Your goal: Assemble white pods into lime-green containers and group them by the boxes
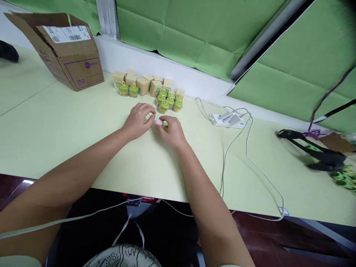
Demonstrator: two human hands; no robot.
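My left hand (139,120) is curled above the middle of the table, with a small clear piece (147,117) showing between its thumb and fingers. Close beside it, my right hand (172,131) is closed with thumb and forefinger around a small pale pinkish round piece (159,122). A bit of green (166,128) shows within the right hand, mostly covered by the fingers. Just beyond the hands stands a cluster of small clear jars with green looped lids (164,106). Two more such jars (133,90) stand further left.
Small cardboard boxes (143,86) line the wall behind the jars. A large open carton (80,72) stands at the back left. To the right lie a white power strip (228,120), loose cables (249,148) and a black stand-like object (319,154).
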